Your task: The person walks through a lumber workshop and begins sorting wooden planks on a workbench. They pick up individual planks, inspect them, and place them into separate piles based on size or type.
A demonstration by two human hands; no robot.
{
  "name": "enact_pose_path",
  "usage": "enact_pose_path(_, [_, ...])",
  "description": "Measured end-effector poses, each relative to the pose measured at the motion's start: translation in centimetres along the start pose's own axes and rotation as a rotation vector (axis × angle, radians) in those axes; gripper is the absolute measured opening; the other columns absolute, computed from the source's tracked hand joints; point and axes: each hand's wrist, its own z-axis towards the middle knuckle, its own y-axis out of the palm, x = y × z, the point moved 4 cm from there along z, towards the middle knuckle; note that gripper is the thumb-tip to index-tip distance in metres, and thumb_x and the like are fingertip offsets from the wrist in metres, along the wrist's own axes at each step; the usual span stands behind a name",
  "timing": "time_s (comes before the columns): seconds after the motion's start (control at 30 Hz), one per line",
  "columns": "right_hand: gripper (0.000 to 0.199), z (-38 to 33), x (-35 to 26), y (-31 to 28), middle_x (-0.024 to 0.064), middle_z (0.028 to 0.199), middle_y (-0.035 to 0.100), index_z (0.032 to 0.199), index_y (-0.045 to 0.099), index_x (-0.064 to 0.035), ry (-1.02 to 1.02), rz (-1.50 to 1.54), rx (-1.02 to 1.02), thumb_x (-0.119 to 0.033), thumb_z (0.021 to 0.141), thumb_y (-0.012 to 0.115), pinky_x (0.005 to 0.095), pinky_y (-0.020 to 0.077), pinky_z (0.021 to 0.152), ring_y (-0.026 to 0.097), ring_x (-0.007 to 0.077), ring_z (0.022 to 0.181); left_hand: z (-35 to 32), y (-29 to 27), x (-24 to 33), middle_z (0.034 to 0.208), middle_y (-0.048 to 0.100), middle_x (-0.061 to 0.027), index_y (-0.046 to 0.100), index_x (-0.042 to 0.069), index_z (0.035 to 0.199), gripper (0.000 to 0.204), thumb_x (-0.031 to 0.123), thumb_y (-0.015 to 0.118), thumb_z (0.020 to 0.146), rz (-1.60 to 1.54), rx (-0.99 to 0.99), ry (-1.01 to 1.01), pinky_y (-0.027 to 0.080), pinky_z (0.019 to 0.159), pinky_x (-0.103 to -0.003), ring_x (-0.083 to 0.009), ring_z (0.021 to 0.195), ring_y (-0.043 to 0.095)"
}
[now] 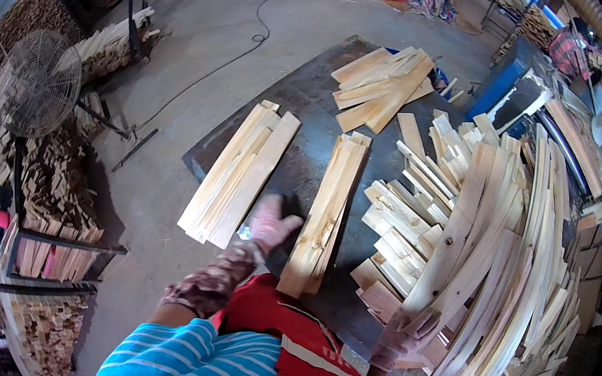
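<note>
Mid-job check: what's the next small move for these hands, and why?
Probably draw the long board slightly off the large pile with the right hand: that hand is at its near end, though whether it grips is unclear. The left hand is spread and appears empty between the left stack and the middle stack, so it seems free to help.

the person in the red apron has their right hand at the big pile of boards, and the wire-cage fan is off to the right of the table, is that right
Not quite: the head view shows the wire-cage fan off to the left of the table. The right hand is indeed at the big pile of boards.
</note>
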Motion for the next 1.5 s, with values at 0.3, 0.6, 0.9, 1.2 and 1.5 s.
enact_pose_path(0.3, [0.09, 0.8, 2.3, 0.7, 0.0169, 0.155, 0.037, 0.151, 0.034, -0.0083, 0.009, -0.175, 0.066, -0.035, 0.075, 0.074, 0.0536, 0.0275, 0.119, 0.032, 0.0428, 0.142, -2.1, 7.9, 5.4, 0.127, 0.058, -0.0258, 0.036, 0.004, 0.137, 0.095, 0.051, 0.08, 0.067, -0.042, -0.384, -0.554, 0.046, 0.101, -0.046, -0.0431, 0.123, 0.056])
enact_pose_path(0.6, [0.096, 0.8, 4.5, -2.8, 0.013, 0.16, 0.031, 0.156, 0.029, -0.01, 0.244, -0.296, -0.161, -0.05, 0.079, 0.069, 0.0484, 0.022, 0.122, 0.028, 0.0356, 0.146, -2.8, 8.9, 11.0, 0.118, 0.06, -0.021, 0.04, 0.008, 0.131, 0.089, 0.038, 0.084, 0.061, 0.19, -0.186, -0.466, 0.052, 0.093, -0.045, -0.0379, 0.108, 0.063])
enact_pose_path(0.9, [0.088, 3.2, 5.6, -4.7, 0.0188, 0.145, 0.047, 0.145, 0.041, -0.0046, 0.372, -0.107, -0.298, -0.034, 0.072, 0.079, 0.0509, 0.0415, 0.105, 0.049, 0.041, 0.126, -3.6, 10.1, 12.7, 0.125, 0.051, -0.0255, 0.022, 0.014, 0.147, 0.104, 0.018, 0.083, 0.062, 0.265, -0.361, -0.314, 0.05, 0.096, -0.05, -0.0442, 0.117, 0.055])
enact_pose_path(1.2, [0.075, 3.5, 2.5, -5.8, 0.0164, 0.13, 0.059, 0.138, 0.053, -0.0046, 0.527, 0.76, -0.285, -0.029, 0.073, 0.082, 0.041, 0.0473, 0.099, 0.058, 0.032, 0.117, -5.8, 9.0, 9.7, 0.137, 0.04, -0.0226, 0.023, 0.015, 0.148, 0.101, 0.016, 0.078, 0.063, 0.461, -0.2, -0.08, 0.047, 0.099, -0.051, -0.0449, 0.126, 0.047])
enact_pose_path(1.5, [0.064, 3.2, -8.0, -4.5, 0.0185, 0.117, 0.063, 0.138, 0.051, -0.0052, 0.447, 0.959, -0.44, -0.028, 0.082, 0.074, 0.0392, 0.0526, 0.084, 0.063, 0.0312, 0.102, -5.6, 8.0, 23.8, 0.135, 0.054, -0.017, 0.045, -0.002, 0.141, 0.063, 0.029, 0.069, 0.092, -0.878, -0.889, 0.023, 0.046, 0.102, -0.04, -0.0293, 0.12, 0.055])
